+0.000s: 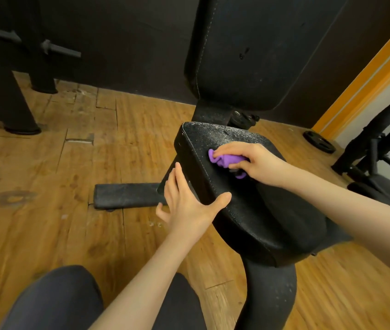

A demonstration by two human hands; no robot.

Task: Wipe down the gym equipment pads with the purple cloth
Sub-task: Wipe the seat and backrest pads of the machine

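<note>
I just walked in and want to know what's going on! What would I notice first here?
First you'd spot the bright purple cloth, bunched under the right hand on top of the black seat pad in the middle. The left hand rests flat against the pad's left side, thumb on top. Behind stands the tall back pad, over a scuffed wooden floor.

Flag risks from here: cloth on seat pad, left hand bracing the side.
1. The purple cloth is bunched small under the right hand, so strokes may leave streaks on the dusty seat pad.
2. The left hand only rests flat on the pad's side; hard wiping could shift it.
</note>
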